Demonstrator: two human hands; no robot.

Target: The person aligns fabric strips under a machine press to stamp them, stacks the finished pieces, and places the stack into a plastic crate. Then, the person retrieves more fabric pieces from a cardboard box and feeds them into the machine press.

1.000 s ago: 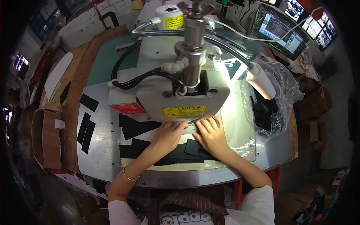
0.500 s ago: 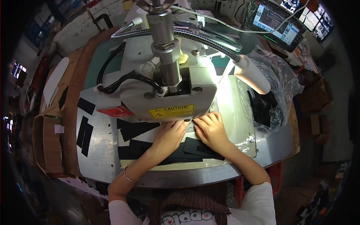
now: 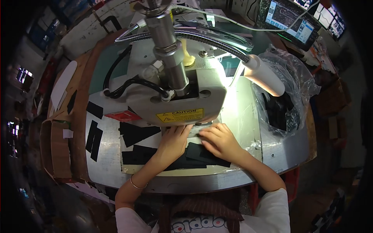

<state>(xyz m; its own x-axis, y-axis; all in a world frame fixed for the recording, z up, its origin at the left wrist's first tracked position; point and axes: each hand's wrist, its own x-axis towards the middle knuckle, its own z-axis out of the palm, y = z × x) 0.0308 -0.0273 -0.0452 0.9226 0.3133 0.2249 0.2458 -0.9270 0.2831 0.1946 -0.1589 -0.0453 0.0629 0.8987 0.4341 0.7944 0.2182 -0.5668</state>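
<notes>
My left hand [image 3: 173, 145] is at the front edge of the machine head [image 3: 178, 101], fingers close together and pointing forward. Its fingertips are partly hidden at the head's lower edge, so whatever they pinch cannot be made out. My right hand [image 3: 222, 140] is just to the right, its fingers bent loosely toward the left and the thumb apart, with nothing visible between them. Between the hands lies a small metal plate [image 3: 194, 132]. Black fabric pieces [image 3: 140, 133] lie left of my left hand, and more black strips [image 3: 208, 156] lie below both hands.
A white lamp [image 3: 265, 75] on a flexible neck lights the work from the right. Plastic bags [image 3: 299, 89] holding black pieces lie beside it. More black strips [image 3: 94, 140] rest at the left. A cardboard box [image 3: 56, 149] stands at the left edge, a screen [image 3: 289, 23] at the back right.
My right hand has drawn back slightly from the machine head and away from my left hand, uncovering more of the metal plate. My left hand stays at nearly the same place.
</notes>
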